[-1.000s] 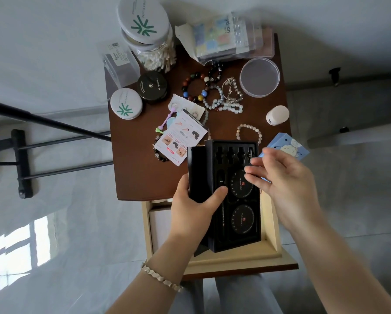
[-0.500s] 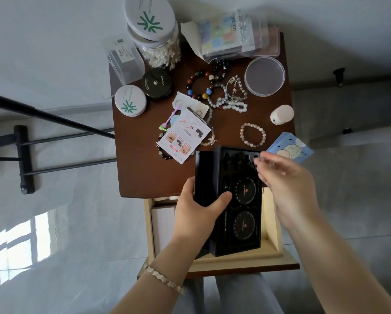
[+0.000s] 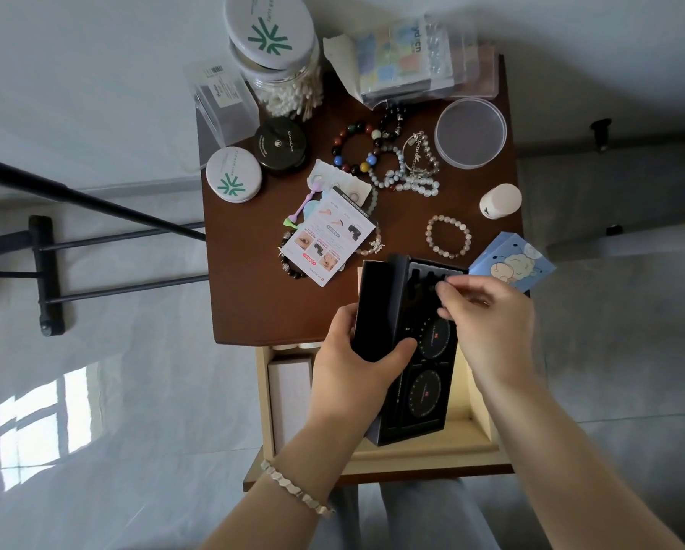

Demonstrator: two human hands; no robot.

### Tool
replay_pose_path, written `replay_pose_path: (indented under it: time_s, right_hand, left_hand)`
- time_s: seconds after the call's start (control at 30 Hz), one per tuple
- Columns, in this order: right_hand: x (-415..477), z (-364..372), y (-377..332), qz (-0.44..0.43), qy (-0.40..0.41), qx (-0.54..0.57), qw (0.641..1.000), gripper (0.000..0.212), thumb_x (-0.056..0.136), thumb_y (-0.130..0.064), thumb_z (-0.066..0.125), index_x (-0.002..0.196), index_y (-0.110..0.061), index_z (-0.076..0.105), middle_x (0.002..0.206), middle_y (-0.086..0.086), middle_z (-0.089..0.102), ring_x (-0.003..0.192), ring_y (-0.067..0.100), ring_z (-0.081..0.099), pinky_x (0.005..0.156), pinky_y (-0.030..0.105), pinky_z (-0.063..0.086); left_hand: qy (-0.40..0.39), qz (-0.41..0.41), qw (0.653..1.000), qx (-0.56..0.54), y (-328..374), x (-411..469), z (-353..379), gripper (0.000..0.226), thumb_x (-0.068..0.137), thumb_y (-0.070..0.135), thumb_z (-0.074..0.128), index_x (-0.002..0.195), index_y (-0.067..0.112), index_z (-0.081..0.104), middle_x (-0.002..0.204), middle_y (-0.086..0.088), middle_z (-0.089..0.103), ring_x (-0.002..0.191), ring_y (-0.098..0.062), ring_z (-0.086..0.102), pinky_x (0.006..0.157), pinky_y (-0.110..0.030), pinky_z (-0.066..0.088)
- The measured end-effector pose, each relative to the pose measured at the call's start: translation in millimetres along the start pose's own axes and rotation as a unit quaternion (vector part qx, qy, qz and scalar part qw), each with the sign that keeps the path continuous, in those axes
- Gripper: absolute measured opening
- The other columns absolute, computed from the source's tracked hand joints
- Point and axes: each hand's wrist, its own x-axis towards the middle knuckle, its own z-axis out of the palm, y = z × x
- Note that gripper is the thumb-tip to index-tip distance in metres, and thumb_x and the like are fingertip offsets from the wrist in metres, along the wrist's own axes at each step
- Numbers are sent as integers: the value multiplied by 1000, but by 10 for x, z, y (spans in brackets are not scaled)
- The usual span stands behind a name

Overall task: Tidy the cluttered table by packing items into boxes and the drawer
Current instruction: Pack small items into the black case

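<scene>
A black box [image 3: 424, 394] with a tray of round dials and slots is held over the open drawer [image 3: 479, 442] at the front edge of the brown table [image 3: 253, 303]. My left hand [image 3: 356, 363] grips the box's left side, where its black lid stands open. My right hand [image 3: 491, 323] reaches across from the right, and its curled fingertips pinch at the upper part of the tray. A white box [image 3: 289, 398] lies in the drawer's left part.
On the table lie a leaflet [image 3: 329, 240], several bead bracelets [image 3: 448, 236], a blue card box [image 3: 511, 264], a small white bottle [image 3: 499, 200], a clear round lid [image 3: 469, 133], a cotton swab jar [image 3: 277, 73], a white tin [image 3: 233, 174], a black compact [image 3: 279, 146] and packets [image 3: 408, 61].
My right hand has slid up the tray from the upper dial to the slots near the box's far end. My left hand keeps its grip on the box.
</scene>
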Motion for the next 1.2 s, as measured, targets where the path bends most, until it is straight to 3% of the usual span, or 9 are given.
replay_pose_path:
  time_s: [0.1, 0.33, 0.47, 0.57, 0.7, 0.8, 1.0, 1.1, 1.2]
  right_hand:
    - [-1, 23, 12, -11, -3, -2, 1000, 9, 82, -13, 67, 79, -21, 65, 69, -6, 65, 54, -2, 64, 55, 7, 47]
    - [23, 4, 42, -44, -6, -53, 998, 12, 82, -14, 68, 93, -16, 71, 67, -5, 62, 64, 15, 64, 61, 26, 55]
    - [36, -10, 43, -29, -29, -50, 998, 11, 82, -15, 67, 92, -18, 72, 67, -4, 65, 58, 12, 61, 53, 15, 47]
    - [42, -10, 17, -14, -39, -35, 999, 8, 81, -16, 68, 88, -19, 71, 64, -2, 64, 52, 6, 59, 52, 19, 46]
    - [94, -21, -44, 62, -68, 39, 995, 15, 82, -10, 67, 76, -24, 66, 64, 1, 62, 43, -4, 53, 44, 9, 42]
    - [148, -49, -82, 99, -111, 56, 987, 15, 81, -8, 67, 77, -22, 66, 64, -2, 58, 44, -4, 53, 42, 10, 39]
    - [171, -92, -41, 59, -110, -24, 992, 11, 75, -20, 74, 74, -23, 64, 62, -2, 53, 56, 8, 49, 45, 11, 39]
    - [147, -100, -35, 61, -76, -32, 995, 14, 80, -23, 69, 92, -19, 63, 70, -8, 55, 64, 6, 52, 55, 10, 41]
    - [93, -128, -100, 81, -65, 70, 992, 25, 93, -9, 48, 114, -19, 55, 85, -7, 60, 72, 5, 58, 63, 15, 47]
  left_hand:
    - [2, 2, 1000, 1, -10, 5, 1, 45, 75, 28, 76, 112, 30, 50, 96, 18, 63, 90, 0, 63, 68, -13, 55]
    - [-3, -3, 1000, -7, -16, -11, -19, 40, 75, 26, 75, 104, 36, 48, 95, 18, 63, 88, 1, 62, 61, -7, 51]
    - [-5, -10, 1000, -14, -8, -26, -35, 37, 76, 24, 75, 93, 39, 47, 90, 19, 61, 77, 14, 59, 54, -3, 45]
    - [-4, -14, 1000, -12, 0, -15, -48, 36, 76, 23, 75, 99, 34, 50, 90, 17, 61, 75, 15, 58, 52, -2, 43]
    - [-6, -10, 1000, -8, 8, 4, -71, 37, 76, 22, 75, 104, 28, 51, 90, 16, 62, 76, 16, 58, 53, -2, 44]
    - [-13, -5, 1000, 1, 4, 19, -99, 35, 76, 21, 76, 99, 31, 51, 89, 16, 62, 76, 18, 57, 54, -2, 44]
    - [-18, -3, 1000, 21, 10, 21, -112, 36, 75, 20, 76, 92, 37, 49, 88, 17, 63, 77, 18, 57, 55, -2, 45]
    - [-9, -11, 1000, 6, 27, 21, -114, 35, 75, 19, 76, 96, 32, 51, 89, 16, 62, 73, 20, 57, 52, -1, 44]
    - [1, -32, 999, -16, 39, 31, -114, 36, 76, 21, 75, 104, 25, 54, 91, 13, 63, 71, 18, 58, 51, -2, 44]
